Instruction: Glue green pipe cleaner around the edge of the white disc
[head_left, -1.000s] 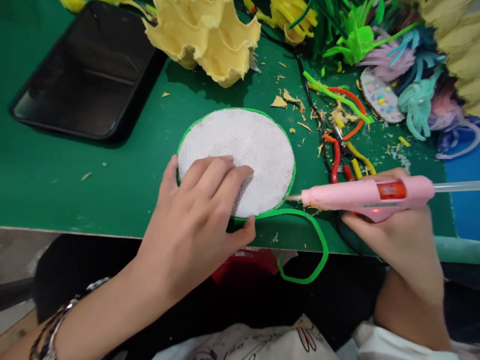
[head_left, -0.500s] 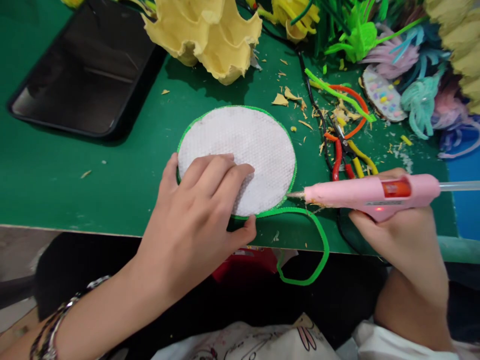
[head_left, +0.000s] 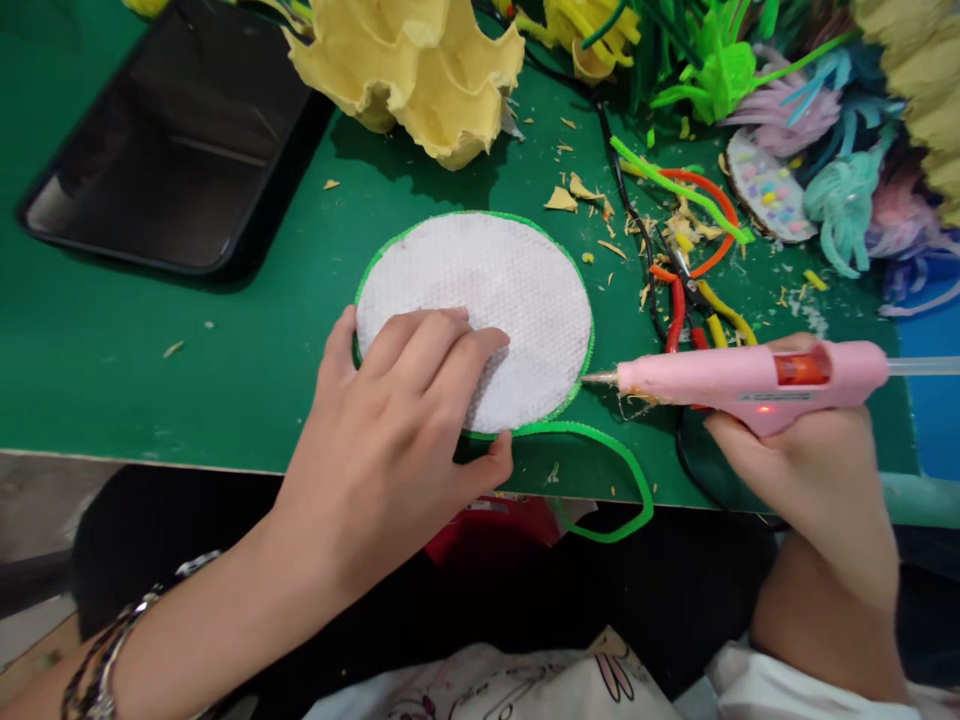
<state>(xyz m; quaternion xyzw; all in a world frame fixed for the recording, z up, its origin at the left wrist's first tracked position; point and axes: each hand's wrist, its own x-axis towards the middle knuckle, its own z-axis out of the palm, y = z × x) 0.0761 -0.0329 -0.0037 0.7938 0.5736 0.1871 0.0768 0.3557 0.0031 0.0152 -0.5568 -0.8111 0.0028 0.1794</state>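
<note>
A white textured oval piece (head_left: 487,300) lies on the green table, with a green fuzzy strip (head_left: 637,480) around its edge and a loose end curving past the table's front edge. My left hand (head_left: 397,410) rests on the oval, fingers bent over its surface and thumb at the lower rim, pressing it down. At the right, my right hand (head_left: 810,460) is wrapped round a pink glue gun (head_left: 705,378). The gun's metal nozzle is at the oval's lower right edge, by the green strip. A small red light glows on the gun.
A black phone (head_left: 172,150) lies at the upper left beside a yellow egg-carton piece (head_left: 420,70). Pliers (head_left: 686,280), a black cable (head_left: 622,190) and scraps lie behind the gun. Colourful fuzzy flowers (head_left: 840,170) crowd the upper right.
The glue gun in my right hand has moved slightly right, its nozzle a little up along the rim. The strip's loose loop has shifted up. My left hand has stayed put.
</note>
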